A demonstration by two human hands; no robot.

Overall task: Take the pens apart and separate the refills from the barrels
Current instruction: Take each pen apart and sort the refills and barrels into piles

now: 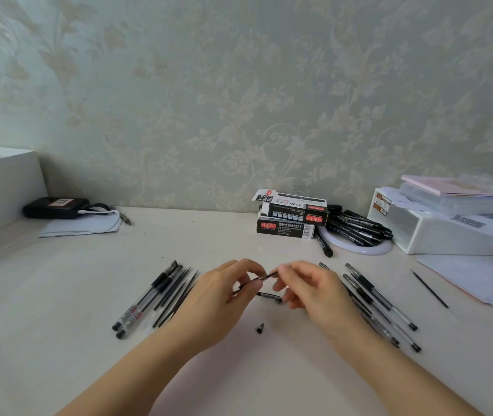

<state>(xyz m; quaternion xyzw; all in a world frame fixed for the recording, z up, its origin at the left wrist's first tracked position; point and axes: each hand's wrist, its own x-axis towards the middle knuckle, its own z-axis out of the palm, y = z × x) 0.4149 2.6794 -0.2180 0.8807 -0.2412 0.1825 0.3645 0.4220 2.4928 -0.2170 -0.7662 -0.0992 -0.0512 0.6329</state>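
Observation:
My left hand (233,283) grips one end of a black pen (266,277) held above the table, and my right hand (305,285) pinches its other end. Under the hands lies a pen cap (270,297). A small black tip piece (259,328) sits on the table nearer to me. To the left lie two clear barrels (146,297) beside several thin black refills (177,291). To the right lie several whole pens (380,301). One lone refill (430,289) lies further right.
Two pen boxes (291,219) are stacked at the back by the wall, with a heap of black markers (356,228) on a white ring beside them. A white box (449,232) and papers (479,280) fill the right. A black pouch (56,208) sits back left.

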